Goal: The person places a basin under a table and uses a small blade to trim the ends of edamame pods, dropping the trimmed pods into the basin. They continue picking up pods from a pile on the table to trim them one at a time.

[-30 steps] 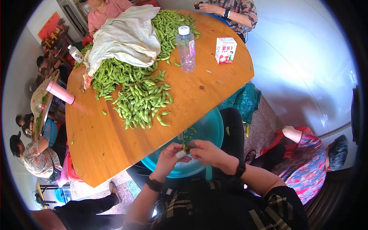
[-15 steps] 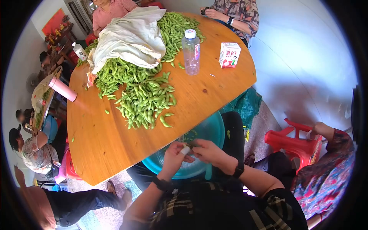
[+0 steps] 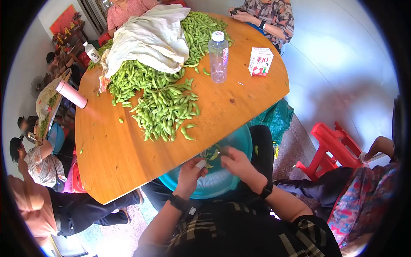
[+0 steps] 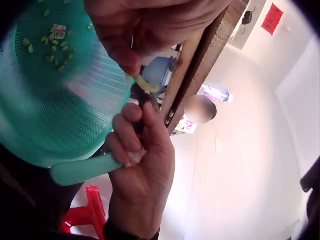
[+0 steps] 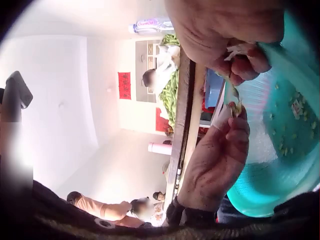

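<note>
My left hand pinches a green bean pod at its fingertips, over a teal basin. White wrapping covers one of its digits. Just to the right, my right hand has its thumb and fingers closed on something small and dark, right at the pod's end; I cannot tell what it is. Loose shelled beans lie scattered in the basin's bottom. On the wooden table ahead is a large heap of green pods, partly covered by a pale cloth.
A clear bottle, a drink carton and a pink tumbler stand on the table. A red stool and a person in a patterned top are at my right. Another person is at the left.
My hands, close together before, have drawn slightly apart over the basin. The person at right has moved farther right, with the red stool now showing. The person at lower left has come further into view.
</note>
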Available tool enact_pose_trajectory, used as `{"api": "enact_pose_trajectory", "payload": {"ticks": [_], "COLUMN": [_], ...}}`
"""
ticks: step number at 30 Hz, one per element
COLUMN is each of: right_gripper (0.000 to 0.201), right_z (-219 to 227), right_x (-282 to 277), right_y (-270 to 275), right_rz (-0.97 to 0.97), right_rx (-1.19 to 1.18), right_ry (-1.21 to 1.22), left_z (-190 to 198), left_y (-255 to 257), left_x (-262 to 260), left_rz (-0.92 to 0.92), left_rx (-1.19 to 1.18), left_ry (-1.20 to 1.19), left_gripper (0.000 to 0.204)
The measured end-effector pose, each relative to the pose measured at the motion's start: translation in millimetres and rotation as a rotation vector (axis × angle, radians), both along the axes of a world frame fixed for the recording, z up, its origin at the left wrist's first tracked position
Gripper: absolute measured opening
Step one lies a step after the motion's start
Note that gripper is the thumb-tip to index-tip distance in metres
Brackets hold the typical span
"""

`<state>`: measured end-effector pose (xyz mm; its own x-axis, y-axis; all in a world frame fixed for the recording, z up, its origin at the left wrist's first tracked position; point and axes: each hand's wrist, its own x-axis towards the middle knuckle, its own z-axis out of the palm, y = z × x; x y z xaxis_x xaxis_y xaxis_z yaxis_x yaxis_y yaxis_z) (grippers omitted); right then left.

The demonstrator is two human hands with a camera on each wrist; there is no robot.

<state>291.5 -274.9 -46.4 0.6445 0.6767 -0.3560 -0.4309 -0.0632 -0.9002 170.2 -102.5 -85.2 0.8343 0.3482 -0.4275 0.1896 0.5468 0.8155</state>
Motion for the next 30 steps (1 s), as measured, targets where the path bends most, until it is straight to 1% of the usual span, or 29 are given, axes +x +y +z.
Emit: {"api": "enact_pose_trajectory", "payload": {"ticks": [1,2,4,5,6,7,8,10,11,13,14,15,16,17,18,19,20,21,22,23,24,26,27,28,29,30], "right_gripper": [0.018,0.016,0.016,0.016,0.016,0.017,0.019,0.019,0.02,0.019,0.019,0.019,0.018,0.017,0.017,0.016,0.015,0.015,0.016,0.016,0.016,0.017,0.017,0.018,0.019,0.019], "right_z": [-12.8,-16.0,-15.2,-13.4,-14.0,-15.6,-16.6,-23.9,-23.2,-17.1,-11.3,-7.3,-3.5,-1.9,-2.8,-4.7,-6.6,-7.1,-6.3,-5.8,-7.2,-10.2,-9.6,-7.1,-3.7,-0.9], "right_x": [-2.1,-3.6,-5.3,-6.7,-9.1,-12.3,-12.7,-9.6,-8.8,-5.4,-3.4,-1.8,0.3,2.1,3.3,3.8,2.9,-0.7,-5.4,-8.7,-11.6,-17.1,-17.2,-15.6,-12.4,-7.7], "right_y": [5.4,9.6,12.3,14.1,16.2,17.7,18.7,19.5,19.8,16.5,14.6,13.2,12.6,12.2,11.5,10.5,9.9,11.2,13.7,16.2,17.9,17.6,16.0,14.7,14.5,12.6], "right_rz": [0.043,0.087,0.121,0.154,0.159,0.137,0.112,0.098,0.084,0.096,0.11,0.108,0.033,-0.041,-0.042,-0.076,-0.109,-0.107,-0.132,-0.157,-0.157,-0.178,-0.18,-0.127,-0.073,-0.075], "right_rx": [-0.034,-0.068,-0.086,-0.108,-0.106,-0.114,-0.121,-0.136,-0.151,-0.156,-0.161,-0.163,-0.207,-0.247,-0.247,-0.2,-0.153,-0.153,-0.133,-0.11,-0.109,0.009,0.006,0.061,0.118,0.118], "right_ry": [-0.096,-0.193,-0.149,-0.101,-0.1,-0.259,-0.42,-0.461,-0.501,-0.484,-0.468,-0.467,-0.331,-0.197,-0.197,-0.127,-0.056,-0.054,-0.121,-0.19,-0.191,-0.293,-0.288,-0.181,-0.074,-0.071], "left_z": [-0.3,2.6,10.5,11.4,11.0,10.5,12.7,17.7,17.0,15.6,15.3,15.6,16.6,18.6,21.5,24.2,27.0,30.1,33.0,34.8,35.6,36.4,36.6,36.5,34.9,32.2], "left_y": [-1.8,-4.9,-9.9,-9.8,-9.4,-9.7,-10.8,-13.4,-13.4,-14.3,-16.8,-20.1,-21.9,-19.9,-15.7,-13.9,-16.7,-21.1,-23.5,-23.6,-23.7,-25.1,-25.3,-25.4,-24.9,-24.3], "left_x": [1.7,3.1,5.6,6.3,6.8,7.1,8.8,10.4,10.6,10.9,11.3,11.7,12.2,11.6,9.7,8.0,8.6,10.5,11.7,12.1,12.5,12.7,12.7,12.4,12.7,13.0], "left_rz": [-0.015,-0.014,0.067,0.073,0.025,-0.026,-0.026,-0.085,-0.087,-0.124,-0.128,-0.059,0.013,0.014,-0.085,-0.184,-0.185,-0.24,-0.293,-0.29,-0.263,-0.242,-0.189,-0.133,-0.133,-0.154], "left_rx": [0.03,0.03,0.0,0.003,0.056,0.109,0.11,0.231,0.23,0.329,0.326,0.458,0.592,0.592,0.505,0.417,0.416,0.403,0.391,0.392,0.362,0.328,0.295,0.262,0.261,0.269], "left_ry": [-0.005,-0.004,-0.018,-0.015,-0.039,-0.063,-0.063,-0.034,-0.034,-0.008,-0.007,0.009,0.024,0.022,0.068,0.115,0.118,0.148,0.178,0.178,0.171,0.171,0.094,0.017,0.02,0.001], "left_gripper": [0.018,0.018,0.017,0.017,0.016,0.015,0.015,0.016,0.016,0.018,0.018,0.019,0.02,0.02,0.02,0.02,0.02,0.019,0.018,0.018,0.017,0.016,0.016,0.015,0.015,0.015]}}
